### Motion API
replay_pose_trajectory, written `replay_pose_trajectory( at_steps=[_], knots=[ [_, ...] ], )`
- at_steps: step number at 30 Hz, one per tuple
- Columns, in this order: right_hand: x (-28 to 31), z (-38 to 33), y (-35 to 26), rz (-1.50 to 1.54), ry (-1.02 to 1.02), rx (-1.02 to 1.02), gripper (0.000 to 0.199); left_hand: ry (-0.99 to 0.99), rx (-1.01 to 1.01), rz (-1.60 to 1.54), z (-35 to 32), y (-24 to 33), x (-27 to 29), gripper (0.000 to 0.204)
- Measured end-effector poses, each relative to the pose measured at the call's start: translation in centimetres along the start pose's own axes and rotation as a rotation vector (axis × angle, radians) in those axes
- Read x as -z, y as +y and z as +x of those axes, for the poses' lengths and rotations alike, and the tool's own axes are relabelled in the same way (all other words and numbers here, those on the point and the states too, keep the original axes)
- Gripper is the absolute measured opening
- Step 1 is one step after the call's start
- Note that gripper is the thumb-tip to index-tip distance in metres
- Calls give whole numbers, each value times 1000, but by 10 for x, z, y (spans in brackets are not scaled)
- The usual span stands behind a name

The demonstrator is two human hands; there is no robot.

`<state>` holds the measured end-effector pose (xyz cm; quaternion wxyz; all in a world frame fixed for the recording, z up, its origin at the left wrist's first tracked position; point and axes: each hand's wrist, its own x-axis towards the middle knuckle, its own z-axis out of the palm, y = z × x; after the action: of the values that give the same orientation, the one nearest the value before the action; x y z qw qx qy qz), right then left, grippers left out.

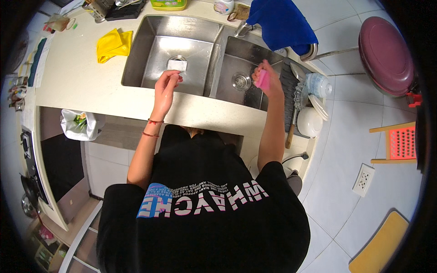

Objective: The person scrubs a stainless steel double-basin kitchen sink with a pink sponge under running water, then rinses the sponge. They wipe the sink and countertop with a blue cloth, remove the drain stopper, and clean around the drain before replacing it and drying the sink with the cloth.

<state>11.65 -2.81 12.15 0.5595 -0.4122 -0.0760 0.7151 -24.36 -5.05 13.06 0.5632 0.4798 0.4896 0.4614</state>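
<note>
A: What is the right hand [268, 82] doing?

B: It is clamped on a pink sponge [262, 79], held up over the right basin of the double steel sink [214, 54], just beside the drain [241, 81].

A: And the left hand [165, 88]?

B: Its fingers are pinched together over the near rim of the left basin; I cannot tell if anything is between them. A small pale rectangular piece [177, 65] lies on the basin floor just beyond it.

A: What else is around the 2 hands?

B: A yellow cloth [113, 44] lies on the counter [73, 73] left of the left hand. A blue towel [281, 22] hangs beyond the right hand, and washed dishes [314, 102] sit in a rack to its right.
</note>
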Motion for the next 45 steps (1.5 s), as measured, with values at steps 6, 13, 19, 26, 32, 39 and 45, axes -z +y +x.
replay_pose_trajectory(
  at_steps=[6,13,19,26,32,39,45],
  knots=[
    [48,14,20,-1686,206,-80,34,-136,33,46,-20,-4,-15,30],
    [98,11,31,-882,-251,577,31,-241,136,-119,-34,-2,-42,33],
    [-40,-26,70,-183,-196,488,50,-265,110,-104,-9,2,-22,45],
    [-208,-8,163,-1112,-330,574,74,-336,310,-533,32,32,44,51],
    [-288,55,227,-936,-222,488,74,-221,253,-702,93,48,194,38],
    [-371,137,237,-964,-306,295,44,-327,-155,-306,195,49,302,39],
    [-416,231,212,-1474,-344,988,39,-325,-627,480,285,80,341,45]
  ],
)
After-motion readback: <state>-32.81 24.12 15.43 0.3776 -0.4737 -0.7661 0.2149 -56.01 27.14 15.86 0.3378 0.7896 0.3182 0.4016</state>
